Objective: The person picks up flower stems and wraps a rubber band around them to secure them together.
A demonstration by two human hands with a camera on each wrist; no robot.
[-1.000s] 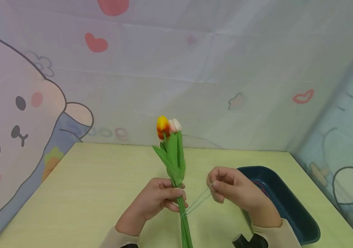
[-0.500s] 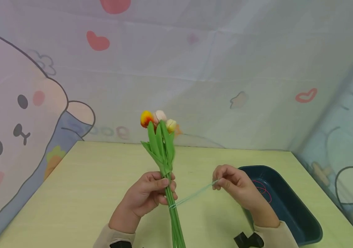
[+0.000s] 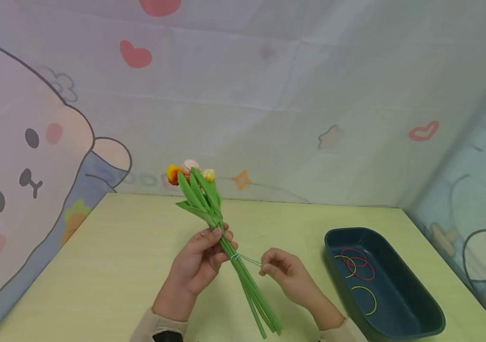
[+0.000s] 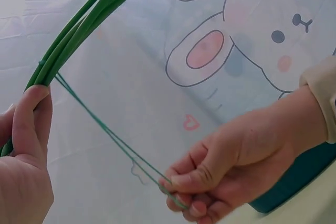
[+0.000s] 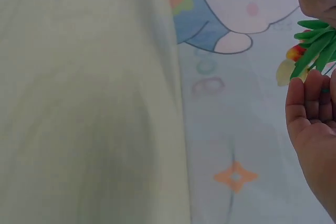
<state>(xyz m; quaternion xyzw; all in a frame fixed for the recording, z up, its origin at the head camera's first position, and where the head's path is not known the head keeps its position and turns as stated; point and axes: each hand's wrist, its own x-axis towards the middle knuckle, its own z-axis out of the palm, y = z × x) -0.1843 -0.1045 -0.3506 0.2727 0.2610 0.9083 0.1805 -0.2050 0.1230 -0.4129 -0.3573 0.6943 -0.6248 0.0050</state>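
A bunch of artificial tulips with green stems [image 3: 249,280] leans up to the left, its orange, pink and pale yellow heads at the top. My left hand [image 3: 196,259] grips the stems just below the leaves. Around the stems, just below the left fingers, runs a thin green elastic band [image 3: 248,259]. My right hand [image 3: 290,278] pinches the far end of the band and holds it taut to the right of the stems. In the left wrist view, two strands of the band [image 4: 107,130] run from the stems [image 4: 68,38] to the right fingertips.
A dark blue tray [image 3: 397,285] stands at the right of the pale yellow table [image 3: 110,251], with red and yellow bands [image 3: 365,288] lying in it. Behind the table hangs a cartoon-printed cloth [image 3: 234,95].
The tulip heads have tilted to the left, and the stem ends have swung right. My right hand has moved left and down, closer to the stems, uncovering more of the tray; the stretched strands are shorter.
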